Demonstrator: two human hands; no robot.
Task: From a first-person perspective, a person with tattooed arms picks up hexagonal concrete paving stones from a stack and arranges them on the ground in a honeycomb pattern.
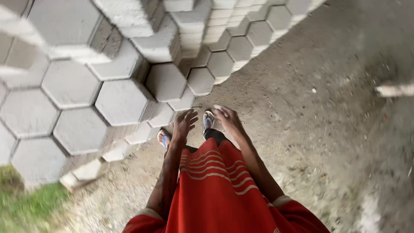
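Left hand [184, 124] empty, fingers spread, right hand [228, 121] empty, open, both hanging near stacked hexagonal pavers [120, 101], sandals [208, 121] on dirt ground [327, 129].

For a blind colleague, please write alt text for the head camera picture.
Seen from above, a person in a red shirt holds the empty left hand and right hand out over sandalled feet, beside stacked grey hexagonal paving blocks on dirt ground.

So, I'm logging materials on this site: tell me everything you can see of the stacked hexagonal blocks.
The hexagonal blocks are pale grey, rough and concrete-looking, with flat six-sided faces and thick sides. They are packed edge to edge in stepped stacks on sandy ground, filling the upper left. Neither the left hand nor the right hand touches them.
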